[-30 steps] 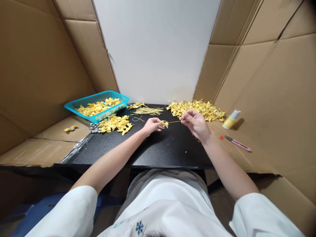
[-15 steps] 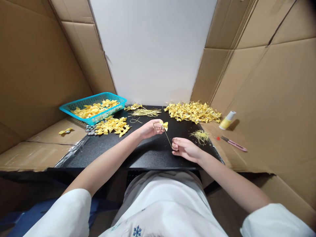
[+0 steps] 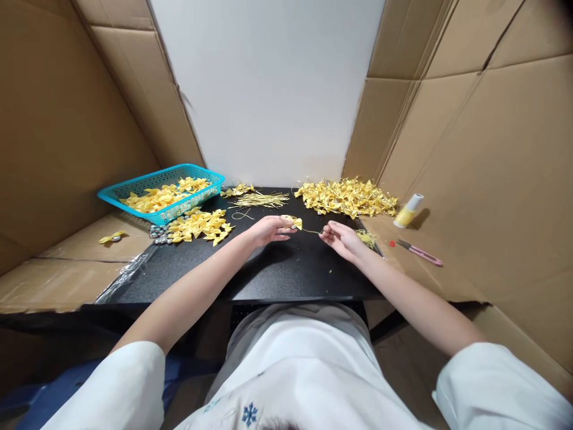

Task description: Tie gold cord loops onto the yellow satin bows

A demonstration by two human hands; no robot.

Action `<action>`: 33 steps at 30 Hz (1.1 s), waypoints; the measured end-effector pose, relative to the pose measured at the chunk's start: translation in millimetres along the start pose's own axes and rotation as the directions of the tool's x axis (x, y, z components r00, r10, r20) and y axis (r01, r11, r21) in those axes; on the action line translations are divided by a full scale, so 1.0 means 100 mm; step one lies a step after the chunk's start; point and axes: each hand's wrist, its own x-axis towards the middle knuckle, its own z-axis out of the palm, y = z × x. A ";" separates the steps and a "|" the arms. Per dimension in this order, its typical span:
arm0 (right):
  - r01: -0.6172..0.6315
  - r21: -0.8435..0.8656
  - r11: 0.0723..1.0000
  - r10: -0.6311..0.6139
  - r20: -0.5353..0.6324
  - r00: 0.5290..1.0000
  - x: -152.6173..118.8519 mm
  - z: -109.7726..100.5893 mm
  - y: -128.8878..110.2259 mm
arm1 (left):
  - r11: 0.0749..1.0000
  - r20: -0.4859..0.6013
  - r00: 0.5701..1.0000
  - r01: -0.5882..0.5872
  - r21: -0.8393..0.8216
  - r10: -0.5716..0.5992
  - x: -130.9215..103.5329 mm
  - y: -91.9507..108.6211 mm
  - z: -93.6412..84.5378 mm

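Over the middle of the black table, my left hand (image 3: 271, 230) pinches a small yellow ribbon bow (image 3: 295, 223) between thumb and fingers. A thin gold cord (image 3: 311, 231) runs from the bow across to my right hand (image 3: 340, 237), whose fingertips are closed on its other end. The cord sags slightly between the two hands. My fingers partly cover the bow.
Left, a turquoise basket (image 3: 105, 192) holds yellow bows; more bows (image 3: 199, 226) lie before it beside silvery beads (image 3: 160, 234). Cut cords (image 3: 259, 199) lie at the back. Right are a bow heap (image 3: 349, 197), a thread spool (image 3: 408, 211) and pink snips (image 3: 421, 253). Cardboard walls flank the table.
My right hand has moved up and to the right, bringing the cord from a downward slant to nearly level. My left hand has turned slightly, still holding the bow. The view has shifted a little.
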 end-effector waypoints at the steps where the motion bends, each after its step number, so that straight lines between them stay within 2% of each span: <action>1: -0.001 -0.013 1.000 0.001 -0.014 1.000 -0.02 0.01 0.00 | 1.000 -0.055 0.998 0.005 0.011 -0.004 0.02 -0.01 0.00; 3: -0.002 -0.039 0.999 0.001 -0.027 1.000 -0.05 0.03 0.00 | 0.999 -0.127 0.992 0.011 0.036 -0.006 0.05 -0.04 -0.01; 7: 0.025 -0.067 0.997 -0.024 0.015 1.000 -0.09 0.04 -0.09 | 0.998 -0.187 0.982 0.002 0.058 0.009 0.06 -0.06 -0.01; 11: 0.103 -0.042 0.994 -0.101 0.053 0.993 -0.12 -0.07 -0.27 | 0.999 -0.195 0.980 0.022 -0.047 -0.031 0.07 -0.02 -0.02; 14: 0.161 -0.059 0.985 -0.159 0.031 0.987 -0.15 -0.17 -0.37 | 0.991 -0.181 0.980 0.066 -0.115 -0.086 0.06 0.00 -0.02; 19: 0.099 -0.261 0.960 -0.105 -0.008 0.994 -0.16 -0.21 -0.30 | 0.997 -0.150 0.986 0.071 0.008 -0.069 0.02 -0.01 0.01; 23: 0.106 -0.304 0.947 -0.137 -0.083 0.987 -0.09 -0.08 -0.30 | 0.990 -0.170 0.985 0.041 0.138 -0.017 -0.02 -0.04 0.07; 27: 0.242 -0.202 0.949 -0.275 -0.155 0.949 -0.03 0.12 -0.44 | 0.979 -0.195 0.981 0.040 0.202 0.001 -0.03 -0.07 0.12; 29: 0.291 -0.130 0.948 -0.309 -0.157 0.938 -0.03 0.22 -0.50 | 0.972 -0.206 0.979 0.034 0.231 0.015 -0.02 -0.08 0.14; 33: 0.311 -0.040 0.950 -0.313 -0.116 0.942 -0.12 0.41 -0.51 | 0.963 -0.210 0.976 0.004 0.270 0.054 -0.01 -0.12 0.16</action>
